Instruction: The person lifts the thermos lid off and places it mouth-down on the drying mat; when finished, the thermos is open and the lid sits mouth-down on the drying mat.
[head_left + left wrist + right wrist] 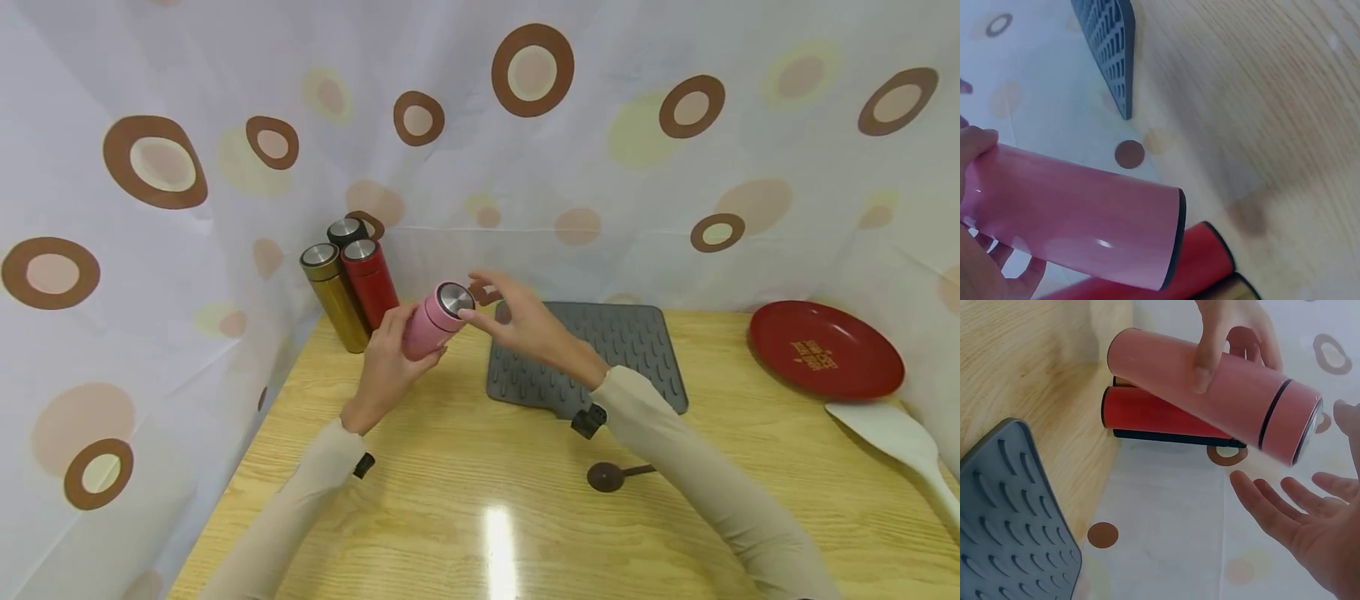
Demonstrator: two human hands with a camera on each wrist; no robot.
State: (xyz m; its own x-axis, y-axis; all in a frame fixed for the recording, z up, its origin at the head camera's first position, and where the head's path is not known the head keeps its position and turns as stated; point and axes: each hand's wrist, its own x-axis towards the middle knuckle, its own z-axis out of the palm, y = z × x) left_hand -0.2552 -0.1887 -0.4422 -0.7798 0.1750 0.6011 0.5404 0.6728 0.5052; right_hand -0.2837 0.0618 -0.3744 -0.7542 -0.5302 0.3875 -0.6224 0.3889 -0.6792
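Note:
A pink thermos flask (pixel 429 332) with a steel-topped lid (pixel 455 299) is held tilted above the table. My left hand (pixel 387 367) grips its body, fingers on one side and thumb on the other. By the lid, my right hand (pixel 528 323) has its fingers and thumb spread. The right wrist view shows a small gap between that hand and the lid. Behind the left hand stand a red flask (pixel 371 283), a gold flask (pixel 337 304) and a black flask (pixel 345 230), the last mostly hidden.
A grey ridged mat (pixel 622 346) lies beyond the right hand. Near the right forearm is a brown spoon (pixel 605 477), its handle partly covered. At the right are a red oval plate (pixel 847 375) and a large white spoon-like utensil (pixel 892 437). A patterned curtain (pixel 465 192) borders the table.

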